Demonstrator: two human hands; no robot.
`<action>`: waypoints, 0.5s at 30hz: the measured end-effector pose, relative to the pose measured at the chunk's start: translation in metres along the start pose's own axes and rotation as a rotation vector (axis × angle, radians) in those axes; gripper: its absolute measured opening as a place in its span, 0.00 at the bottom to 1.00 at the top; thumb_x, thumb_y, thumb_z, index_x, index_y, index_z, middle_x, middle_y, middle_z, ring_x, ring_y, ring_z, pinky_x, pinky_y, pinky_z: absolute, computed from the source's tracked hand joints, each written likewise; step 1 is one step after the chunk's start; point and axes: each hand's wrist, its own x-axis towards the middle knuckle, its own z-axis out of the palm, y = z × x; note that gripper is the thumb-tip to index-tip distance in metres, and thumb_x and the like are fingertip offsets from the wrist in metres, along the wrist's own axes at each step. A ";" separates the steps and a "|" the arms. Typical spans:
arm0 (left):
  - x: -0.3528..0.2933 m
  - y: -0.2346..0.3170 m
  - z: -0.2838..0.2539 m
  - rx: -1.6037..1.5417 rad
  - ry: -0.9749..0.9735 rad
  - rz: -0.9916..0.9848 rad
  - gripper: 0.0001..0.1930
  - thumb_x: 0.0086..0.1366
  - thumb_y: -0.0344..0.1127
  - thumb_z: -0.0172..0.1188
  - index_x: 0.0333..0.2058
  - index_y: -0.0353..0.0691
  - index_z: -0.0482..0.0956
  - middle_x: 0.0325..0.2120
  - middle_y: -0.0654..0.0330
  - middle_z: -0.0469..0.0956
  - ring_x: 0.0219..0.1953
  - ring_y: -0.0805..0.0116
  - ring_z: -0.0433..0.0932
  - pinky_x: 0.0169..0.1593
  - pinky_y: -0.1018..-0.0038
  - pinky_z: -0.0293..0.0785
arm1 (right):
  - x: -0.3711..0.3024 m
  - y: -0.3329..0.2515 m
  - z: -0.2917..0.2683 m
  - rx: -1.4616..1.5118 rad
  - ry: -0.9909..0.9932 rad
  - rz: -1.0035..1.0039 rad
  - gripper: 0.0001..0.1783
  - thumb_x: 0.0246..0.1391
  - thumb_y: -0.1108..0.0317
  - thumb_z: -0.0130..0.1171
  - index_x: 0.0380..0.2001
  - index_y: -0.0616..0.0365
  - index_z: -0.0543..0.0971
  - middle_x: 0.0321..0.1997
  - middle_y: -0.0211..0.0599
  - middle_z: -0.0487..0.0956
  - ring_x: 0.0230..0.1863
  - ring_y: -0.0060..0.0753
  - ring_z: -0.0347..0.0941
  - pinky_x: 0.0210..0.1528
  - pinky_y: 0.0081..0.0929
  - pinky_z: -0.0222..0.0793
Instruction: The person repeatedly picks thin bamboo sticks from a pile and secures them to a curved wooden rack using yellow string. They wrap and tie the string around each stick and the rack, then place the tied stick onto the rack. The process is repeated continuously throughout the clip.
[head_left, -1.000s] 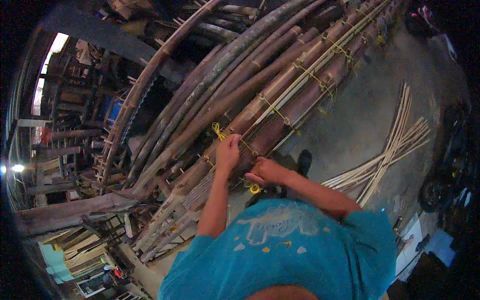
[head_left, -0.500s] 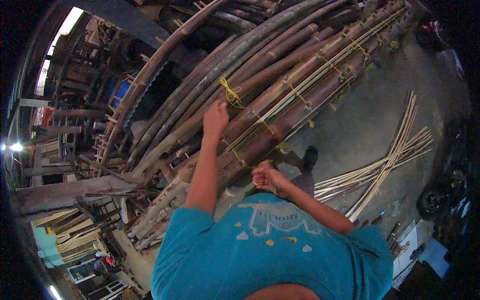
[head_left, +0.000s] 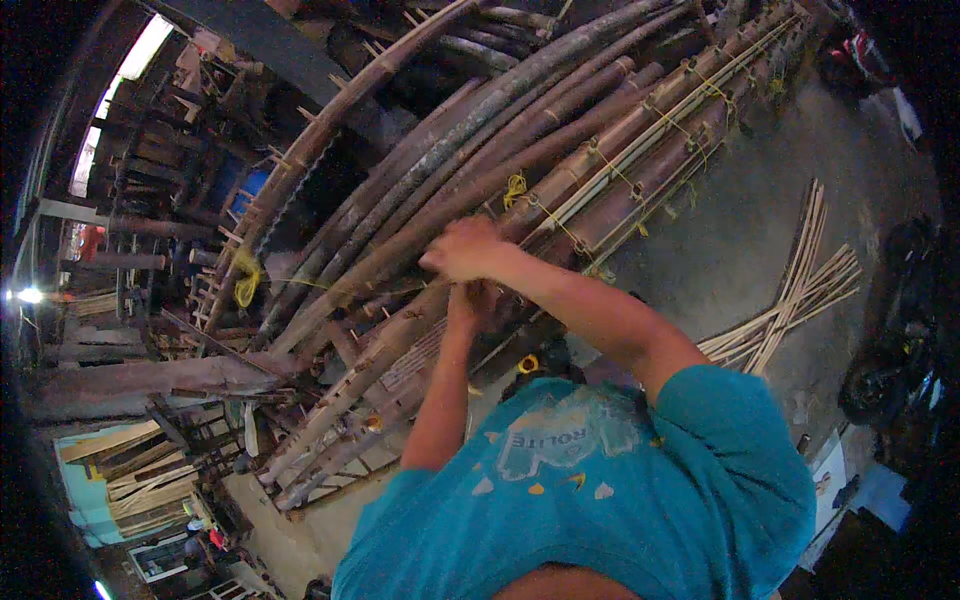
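Where hands [head_left: 470,270] overlap (grip hidden), bamboo poles [head_left: 560,170].

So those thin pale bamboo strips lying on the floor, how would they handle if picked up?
The bamboo strips look long and very thin, so probably light and whippy, sagging at the ends. They lie loose and fanned out, so they would likely scatter unless gathered.

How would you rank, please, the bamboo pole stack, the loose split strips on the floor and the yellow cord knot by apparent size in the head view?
1. Bamboo pole stack, by far the largest.
2. Loose split strips.
3. Yellow cord knot, smallest.
The right hand rests on the stack.
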 end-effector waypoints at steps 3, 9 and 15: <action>0.015 0.042 -0.030 -0.110 -0.157 -0.211 0.11 0.58 0.35 0.49 0.37 0.35 0.72 0.37 0.41 0.75 0.43 0.44 0.72 0.44 0.56 0.67 | 0.015 0.051 0.036 0.147 -0.026 0.082 0.26 0.59 0.46 0.40 0.35 0.56 0.78 0.31 0.46 0.76 0.37 0.42 0.73 0.40 0.35 0.64; -0.012 0.019 -0.023 -0.230 -0.022 -0.227 0.10 0.63 0.36 0.48 0.33 0.36 0.75 0.27 0.46 0.76 0.33 0.48 0.76 0.35 0.64 0.70 | -0.104 0.002 -0.006 0.746 -0.117 -0.351 0.20 0.58 0.54 0.46 0.26 0.58 0.78 0.26 0.47 0.75 0.28 0.41 0.73 0.33 0.37 0.66; 0.042 0.072 -0.069 -0.435 0.149 -0.041 0.11 0.63 0.36 0.50 0.34 0.34 0.76 0.20 0.56 0.75 0.25 0.64 0.75 0.32 0.70 0.69 | -0.169 0.031 0.129 0.364 0.138 -0.252 0.20 0.57 0.58 0.46 0.16 0.54 0.77 0.17 0.43 0.72 0.25 0.47 0.70 0.41 0.42 0.66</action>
